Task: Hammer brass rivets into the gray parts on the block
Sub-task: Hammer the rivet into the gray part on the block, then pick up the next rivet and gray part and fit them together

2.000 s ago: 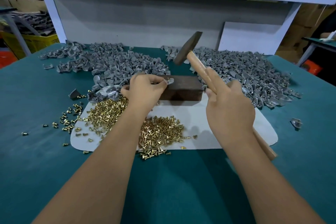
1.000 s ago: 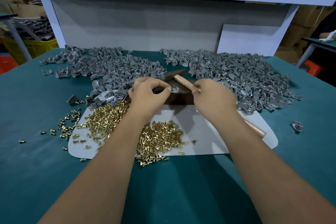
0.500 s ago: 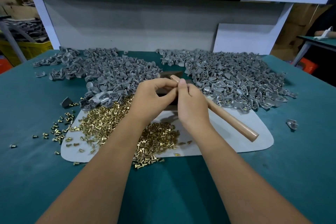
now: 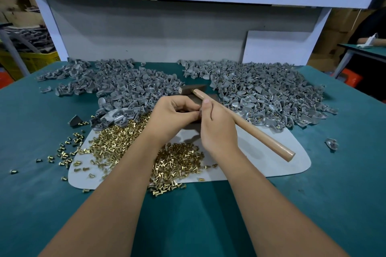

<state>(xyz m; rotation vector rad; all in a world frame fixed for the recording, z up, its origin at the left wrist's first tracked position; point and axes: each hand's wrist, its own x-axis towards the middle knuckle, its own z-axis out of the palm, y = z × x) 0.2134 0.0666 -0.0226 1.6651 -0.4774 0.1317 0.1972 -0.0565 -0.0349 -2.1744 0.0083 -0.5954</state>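
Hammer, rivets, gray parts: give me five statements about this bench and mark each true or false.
1. The hammer is raised in the air. False: it lies on the bench, head near the block.
2. Both hands meet in front of the block. True: left hand and right hand touch there.
3. The rivets lie mostly on the white mat. True.
4. The gray parts sit in a bin. False: they lie in loose heaps on the table.
5. The table is red. False: it is teal.
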